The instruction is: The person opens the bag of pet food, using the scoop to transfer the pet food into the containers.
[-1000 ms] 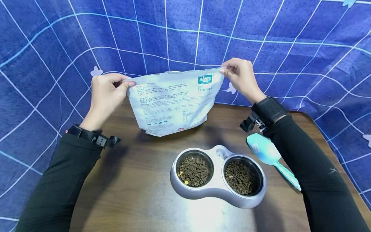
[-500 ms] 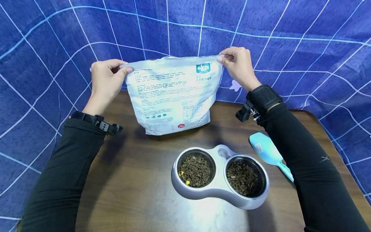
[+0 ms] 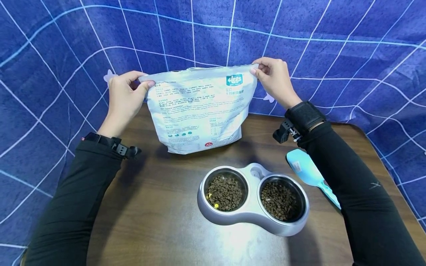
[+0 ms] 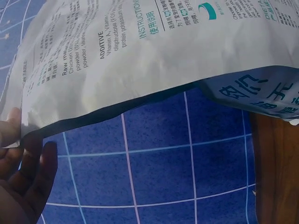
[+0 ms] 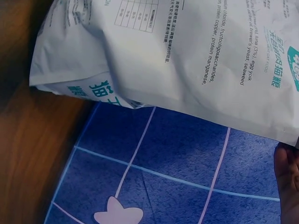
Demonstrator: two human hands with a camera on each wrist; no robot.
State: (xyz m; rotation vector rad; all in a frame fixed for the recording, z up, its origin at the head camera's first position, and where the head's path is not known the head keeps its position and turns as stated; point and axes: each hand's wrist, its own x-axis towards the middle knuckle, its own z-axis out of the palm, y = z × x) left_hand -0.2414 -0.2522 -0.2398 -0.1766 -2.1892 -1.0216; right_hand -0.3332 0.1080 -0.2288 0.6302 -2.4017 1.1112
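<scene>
A white printed pet food bag [image 3: 199, 111] stands upright at the back of the table, its base near or on the wood. My left hand [image 3: 124, 98] pinches the bag's top left corner between thumb and fingers. At the top right corner, my right hand [image 3: 274, 79] pinches the bag in the same way. The left wrist view shows thumb and fingers [image 4: 32, 163] on the bag's edge. In the right wrist view only part of the right hand [image 5: 289, 175] shows, at the bag's corner. The bag's inside is hidden.
A grey double bowl [image 3: 251, 216] with brown kibble in both bowls stands in front of the bag. A light blue scoop [image 3: 304, 166] lies to its right, partly under my right forearm. Behind the wooden table [image 3: 149, 207] hangs a blue gridded cloth [image 3: 213, 37].
Both hands have raised the bag's top edge, then lowered it slightly. The bag stands more upright than a second ago. Both hands keep their pinch on the corners.
</scene>
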